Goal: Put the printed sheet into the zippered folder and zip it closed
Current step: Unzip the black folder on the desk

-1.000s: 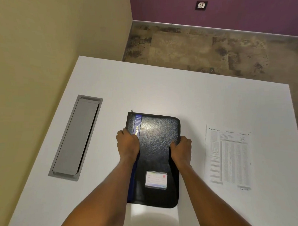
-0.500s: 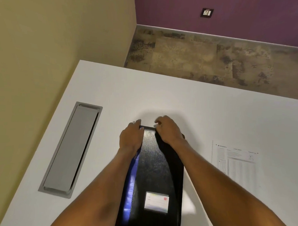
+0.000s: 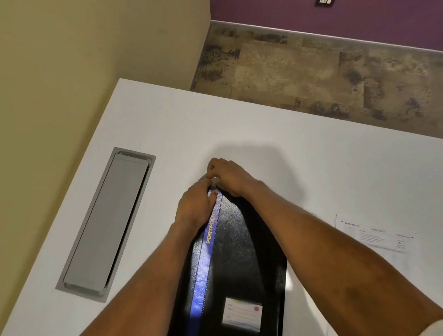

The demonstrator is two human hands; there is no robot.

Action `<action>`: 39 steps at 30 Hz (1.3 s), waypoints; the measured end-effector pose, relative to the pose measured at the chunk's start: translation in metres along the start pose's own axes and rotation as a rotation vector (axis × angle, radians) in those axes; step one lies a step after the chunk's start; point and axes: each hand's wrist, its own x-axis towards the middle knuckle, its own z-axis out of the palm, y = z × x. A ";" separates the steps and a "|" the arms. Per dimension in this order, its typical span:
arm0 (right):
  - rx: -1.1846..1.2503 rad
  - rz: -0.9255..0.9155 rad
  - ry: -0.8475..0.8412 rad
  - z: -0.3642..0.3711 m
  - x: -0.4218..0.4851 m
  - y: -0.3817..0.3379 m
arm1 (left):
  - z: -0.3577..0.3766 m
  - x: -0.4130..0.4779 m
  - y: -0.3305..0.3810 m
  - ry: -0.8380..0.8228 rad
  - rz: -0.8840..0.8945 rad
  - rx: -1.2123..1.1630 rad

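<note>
The black zippered folder (image 3: 237, 256) lies shut on the white table (image 3: 279, 134), with a blue "PORTFOLIO" stripe along its left side and a card window (image 3: 243, 314) near me. My left hand (image 3: 194, 209) grips its far left corner, thumb on the stripe. My right hand (image 3: 230, 177) reaches across to that same corner, fingers pinched together where the zipper pull sat earlier; the pull itself is hidden under them. The printed sheet (image 3: 378, 238) lies flat on the table to the right, partly covered by my right forearm.
A grey cable hatch (image 3: 108, 221) is set flush into the table on the left, close to the beige wall. The table's far edge drops to a mottled brown floor (image 3: 319, 70) in front of a purple wall.
Both hands left the folder's sides and went to its far edge. My right hand then slid left to the far left corner and pinched there. The camera has moved closer.
</note>
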 end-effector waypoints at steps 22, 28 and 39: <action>-0.135 -0.057 0.149 -0.006 -0.030 0.020 | -0.006 -0.001 0.015 -0.020 -0.008 0.083; -0.176 -0.056 0.132 -0.012 -0.038 0.023 | -0.005 -0.001 0.022 -0.005 -0.017 0.073; -0.101 -0.005 0.101 -0.006 -0.031 0.018 | -0.008 0.013 0.020 0.027 -0.126 0.114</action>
